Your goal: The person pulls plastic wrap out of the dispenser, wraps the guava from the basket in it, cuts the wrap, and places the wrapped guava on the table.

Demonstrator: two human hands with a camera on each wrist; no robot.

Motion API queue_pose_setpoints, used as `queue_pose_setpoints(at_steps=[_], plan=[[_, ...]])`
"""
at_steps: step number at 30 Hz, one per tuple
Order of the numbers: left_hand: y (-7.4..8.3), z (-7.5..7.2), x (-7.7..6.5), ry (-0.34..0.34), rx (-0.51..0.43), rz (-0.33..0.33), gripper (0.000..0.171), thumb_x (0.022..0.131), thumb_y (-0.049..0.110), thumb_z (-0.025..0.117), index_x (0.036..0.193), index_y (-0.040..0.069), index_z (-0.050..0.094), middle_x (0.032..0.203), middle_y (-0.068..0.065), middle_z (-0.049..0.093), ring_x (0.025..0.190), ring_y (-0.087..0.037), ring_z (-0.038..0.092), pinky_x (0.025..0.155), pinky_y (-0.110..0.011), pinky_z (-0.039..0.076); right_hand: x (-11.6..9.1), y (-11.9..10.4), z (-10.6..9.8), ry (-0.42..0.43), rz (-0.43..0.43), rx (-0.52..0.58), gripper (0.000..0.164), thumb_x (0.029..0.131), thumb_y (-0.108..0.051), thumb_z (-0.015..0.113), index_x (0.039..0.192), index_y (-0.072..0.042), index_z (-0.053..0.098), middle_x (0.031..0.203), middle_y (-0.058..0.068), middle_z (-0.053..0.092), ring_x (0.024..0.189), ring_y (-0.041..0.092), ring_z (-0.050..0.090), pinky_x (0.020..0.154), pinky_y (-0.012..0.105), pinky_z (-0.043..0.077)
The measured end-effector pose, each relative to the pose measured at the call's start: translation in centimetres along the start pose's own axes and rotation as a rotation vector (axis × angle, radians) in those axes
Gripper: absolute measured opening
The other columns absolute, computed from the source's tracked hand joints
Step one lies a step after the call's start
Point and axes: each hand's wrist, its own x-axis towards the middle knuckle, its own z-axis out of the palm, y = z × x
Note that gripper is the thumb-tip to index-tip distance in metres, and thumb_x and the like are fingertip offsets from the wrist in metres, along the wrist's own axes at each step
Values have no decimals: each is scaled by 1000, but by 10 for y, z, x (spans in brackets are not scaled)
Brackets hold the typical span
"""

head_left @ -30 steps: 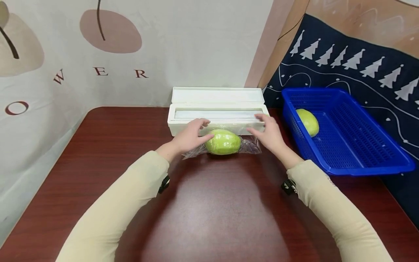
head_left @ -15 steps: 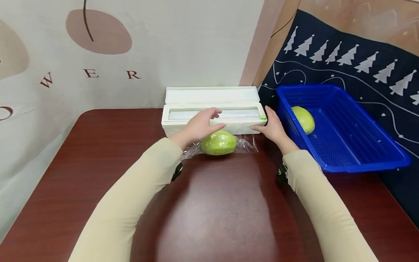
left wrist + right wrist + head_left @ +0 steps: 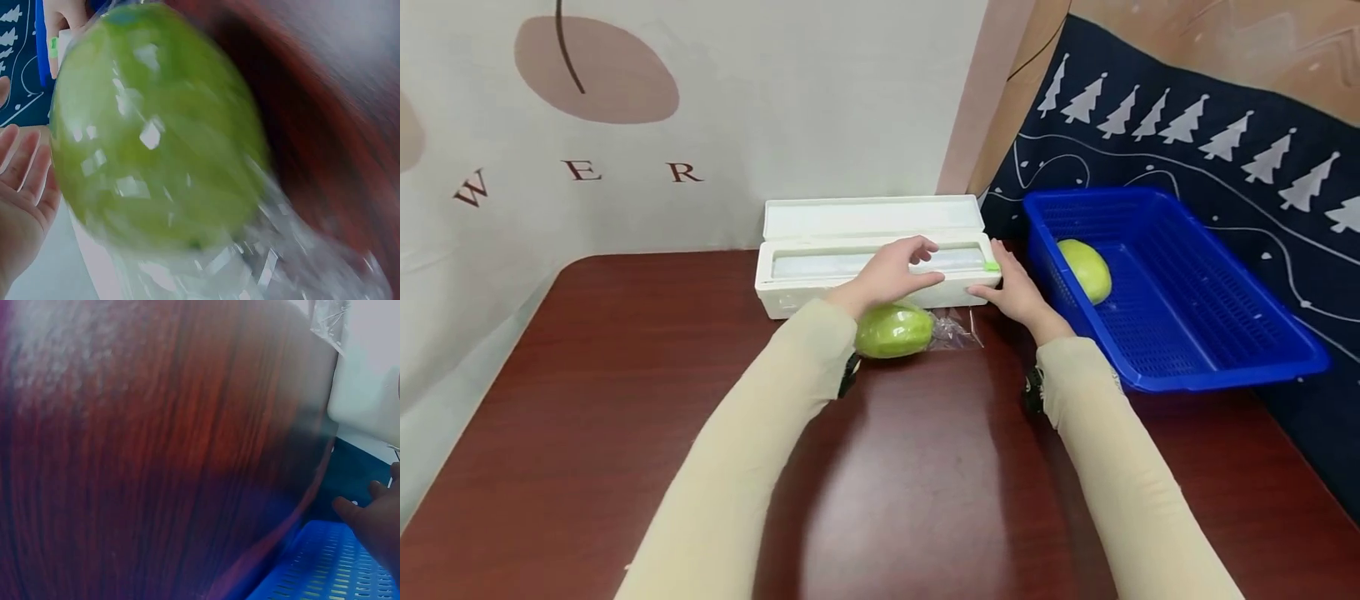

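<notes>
A melon-like green fruit (image 3: 893, 332), wrapped in clear cling film (image 3: 953, 329), lies on the table before a white cling film dispenser (image 3: 872, 292). The dispenser's lid (image 3: 872, 218) stands raised at the back, and a green slider (image 3: 992, 267) shows at its right end. My left hand (image 3: 895, 271) hovers over the dispenser's middle, fingers loosely bent and holding nothing; its wrist is above the fruit. At the dispenser's right end is my right hand (image 3: 1018, 290), with extended fingers along the side and the thumb near the front. The left wrist view shows the fruit (image 3: 156, 137) close up.
To the right stands a blue plastic basket (image 3: 1217, 379) with another green fruit (image 3: 1086, 271) inside. A patterned wall cloth hangs behind the dark red wooden table (image 3: 662, 400). The basket's near left side is close to my right forearm.
My left hand has moved right, from beside the fruit to above the dispenser. My right hand has come to the dispenser's right end, where the green slider now shows. The head view has shifted right.
</notes>
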Motion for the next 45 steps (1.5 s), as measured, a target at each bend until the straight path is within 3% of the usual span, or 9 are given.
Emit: queue_pose_setpoints(at_steps=[7,17,29,38,45], plan=[[10,22,25,-11,-54,-1,46,87,23,65,127,4,53,121,-12,61,111,-24,56,98,-31,44,-2,-2,9,20,-15,-93,87,88,-39,62,151,-11,10,158,13,7,145,34,3,115,56,10],[9,47,40,21,-88,-61,35,88,20,63,120,4,60,115,-11,65,106,-23,60,94,-29,46,-3,-6,21,45,-58,-189,86,87,-39,63,150,-7,14,156,14,16,144,35,10,112,59,19],[23,54,46,70,72,-88,21,90,26,60,104,13,69,105,-1,71,102,-15,63,85,-29,49,-4,-8,14,51,-45,-169,85,88,-41,61,151,-8,13,157,12,14,145,34,9,113,59,17],[25,55,55,59,123,-54,18,92,22,58,103,12,69,108,-3,69,104,-16,62,84,-31,50,-3,-1,6,62,-22,-198,85,88,-41,60,151,-9,13,156,13,18,145,32,10,113,58,16],[28,57,61,26,178,-71,20,93,24,57,105,12,69,112,-1,68,106,-16,61,87,-31,50,-2,4,0,50,7,-211,83,89,-44,58,151,-12,13,154,15,24,146,31,8,114,57,13]])
